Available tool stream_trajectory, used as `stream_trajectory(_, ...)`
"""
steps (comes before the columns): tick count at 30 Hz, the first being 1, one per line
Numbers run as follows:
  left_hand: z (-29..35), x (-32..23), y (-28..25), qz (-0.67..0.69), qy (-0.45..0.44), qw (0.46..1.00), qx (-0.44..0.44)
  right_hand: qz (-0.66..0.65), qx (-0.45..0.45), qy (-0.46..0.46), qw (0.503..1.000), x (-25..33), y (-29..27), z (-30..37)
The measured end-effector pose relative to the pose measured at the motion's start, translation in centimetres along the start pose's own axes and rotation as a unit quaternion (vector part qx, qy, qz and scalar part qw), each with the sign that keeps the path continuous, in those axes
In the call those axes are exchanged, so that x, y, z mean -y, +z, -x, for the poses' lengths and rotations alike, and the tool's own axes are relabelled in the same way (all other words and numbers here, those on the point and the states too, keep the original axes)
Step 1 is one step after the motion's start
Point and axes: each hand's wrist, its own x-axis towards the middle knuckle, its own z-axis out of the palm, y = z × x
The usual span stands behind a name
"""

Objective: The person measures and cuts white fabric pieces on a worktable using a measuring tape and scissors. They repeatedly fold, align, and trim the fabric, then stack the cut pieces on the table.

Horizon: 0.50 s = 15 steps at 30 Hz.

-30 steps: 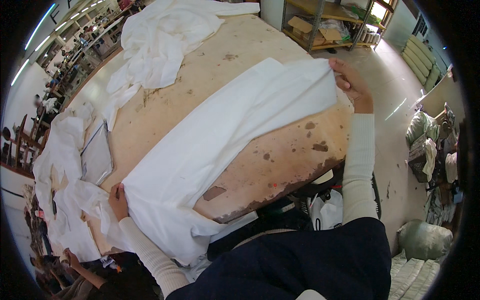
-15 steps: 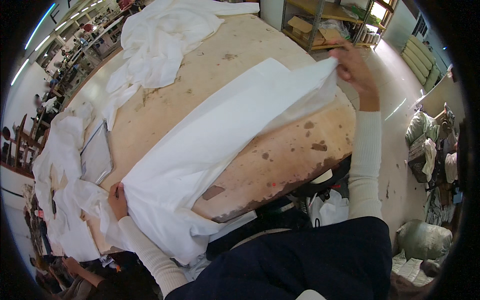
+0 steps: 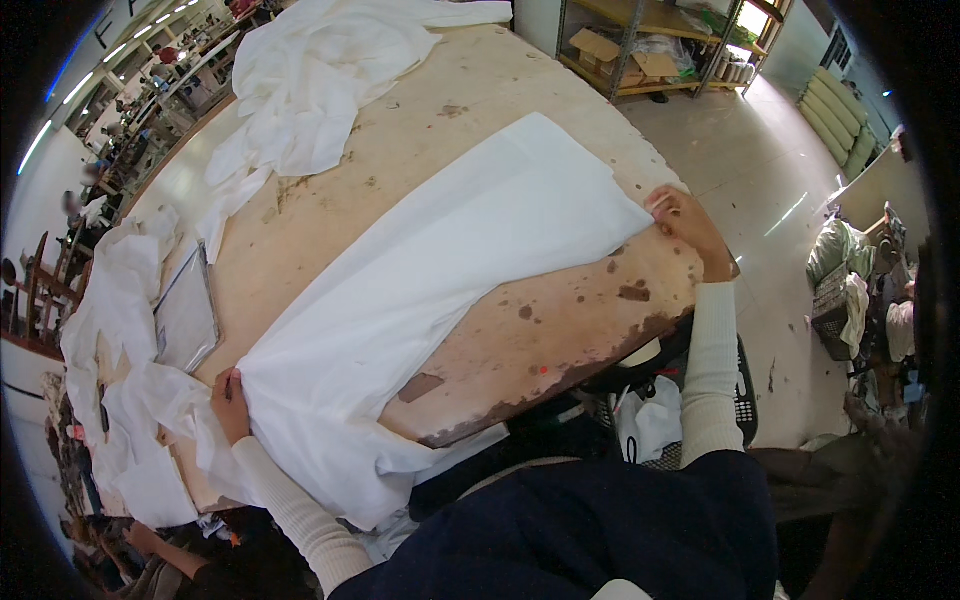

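A long piece of white fabric (image 3: 440,240) lies slantwise over the stained wooden table (image 3: 560,330), its lower part hanging over the near edge toward me. My left hand (image 3: 231,405) pinches the left edge of this fabric. At the table's right side, my right hand (image 3: 690,228) grips the fabric's pointed far right corner between thumb and fingers. Between the two hands the cloth is spread fairly flat, with soft folds near the front.
Crumpled white cloth (image 3: 300,90) lies on the far part of the table, with more white cloth (image 3: 130,350) at the left. A flat plastic-covered packet (image 3: 188,315) rests beside it. Shelves (image 3: 640,45) stand beyond. Another person's hand (image 3: 145,540) shows at lower left.
My right hand has come down and nearer to the table's right edge, bringing the raised fabric corner with it. The folded-over part now lies flatter. My left hand stays at its edge.
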Motion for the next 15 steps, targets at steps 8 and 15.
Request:
stream_trajectory(8, 0.3, -1.0, -0.3, -0.039, -0.013, 0.999, -0.016, 0.07, -0.033, -0.017, 0.997, 1.6, 2.6, -4.6)
stream_trajectory(15, 0.3, -0.8, -0.3, -0.024, -0.002, 1.0, -0.012, 0.068, 0.035, 0.071, 0.995, 4.8, 6.7, -8.7)
